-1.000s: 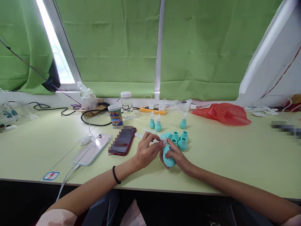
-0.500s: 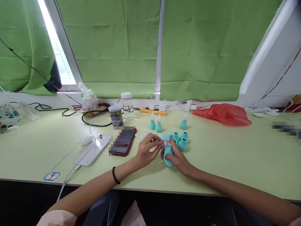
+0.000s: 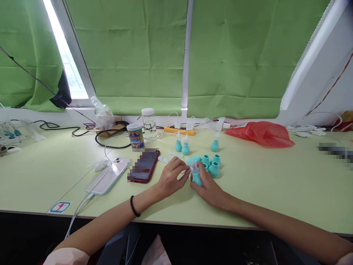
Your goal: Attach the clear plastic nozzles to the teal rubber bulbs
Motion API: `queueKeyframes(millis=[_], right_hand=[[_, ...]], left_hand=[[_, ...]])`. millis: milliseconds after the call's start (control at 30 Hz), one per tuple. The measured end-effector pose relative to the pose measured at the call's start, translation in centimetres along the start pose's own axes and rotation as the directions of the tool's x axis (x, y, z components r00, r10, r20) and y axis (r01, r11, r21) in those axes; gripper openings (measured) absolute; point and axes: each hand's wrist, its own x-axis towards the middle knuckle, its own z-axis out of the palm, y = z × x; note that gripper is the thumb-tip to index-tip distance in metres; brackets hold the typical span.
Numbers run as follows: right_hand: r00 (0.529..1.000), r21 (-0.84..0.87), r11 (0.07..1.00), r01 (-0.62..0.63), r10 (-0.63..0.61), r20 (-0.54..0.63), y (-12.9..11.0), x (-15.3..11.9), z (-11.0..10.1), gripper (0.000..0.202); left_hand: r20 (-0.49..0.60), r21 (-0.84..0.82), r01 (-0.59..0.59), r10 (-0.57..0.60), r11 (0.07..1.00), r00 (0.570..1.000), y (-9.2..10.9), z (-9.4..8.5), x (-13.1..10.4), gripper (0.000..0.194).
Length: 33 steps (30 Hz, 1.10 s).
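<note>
My right hand [image 3: 211,192] is wrapped round a teal squeeze bulb [image 3: 196,180] of a nasal aspirator, held upright above the table. A clear plastic fitting [image 3: 194,167] sits at the bulb's mouth. At its left side, my left hand [image 3: 172,176] has thumb and forefinger pinched together; whatever lies between the tips is too small to make out. Just behind the hands stand several open-topped teal bulbs [image 3: 214,169], and one bulb [image 3: 194,159] lies on its side. Farther back are three aspirators with clear tips, one [image 3: 214,145] apart on the right.
Small clear plastic parts [image 3: 165,160] lie left of the bulbs, beside a red-cased phone [image 3: 145,166]. A second phone [image 3: 108,176] has a cable plugged in. Behind stand a printed canister [image 3: 135,136], a lidded jar [image 3: 149,125], a power strip [image 3: 179,130] and a red plastic bag [image 3: 260,134].
My right hand has shifted its grip, with the thumb now lower and the bulb tilted slightly and covered more. My left fingertips have drawn a little to the left.
</note>
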Motion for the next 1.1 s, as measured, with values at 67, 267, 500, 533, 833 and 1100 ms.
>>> queueKeyframes(millis=[67, 267, 500, 533, 833, 1100], right_hand=[[1.0, 0.014, 1.0, 0.006, -0.006, -0.004, -0.1, 0.0, 0.0, 0.026], [0.991, 0.353, 0.925, -0.137, 0.13, 0.043, -0.8, -0.2, 0.4, 0.018], [0.984, 0.65, 0.743, -0.161, 0.169, 0.049, -0.5, 0.1, 0.3, 0.02], [0.986, 0.663, 0.736, -0.138, 0.164, 0.023, -0.4, 0.2, 0.2, 0.02], [0.997, 0.588, 0.805, -0.074, 0.042, 0.068, -0.5, 0.0, 0.1, 0.023], [0.998, 0.335, 0.94, -0.058, 0.045, 0.045, 0.2, 0.6, 0.5, 0.009]], left_hand=[[0.007, 0.01, -0.018, 0.018, 1.0, 1.0, 0.0, 0.0, 0.1, 0.006], [-0.037, 0.023, -0.102, 0.103, 0.995, 0.994, 0.2, -0.1, 0.1, 0.008], [-0.117, 0.038, -0.126, 0.129, 0.991, 0.985, 0.0, -0.7, 0.3, 0.009], [-0.124, 0.046, -0.101, 0.106, 0.994, 0.987, -0.3, -0.8, 0.3, 0.008], [0.238, 0.427, 0.268, -0.393, 0.864, 0.888, -4.6, 0.5, -0.7, 0.009], [0.225, 0.314, 0.33, -0.408, 0.89, 0.885, -4.2, 0.6, -0.7, 0.018]])
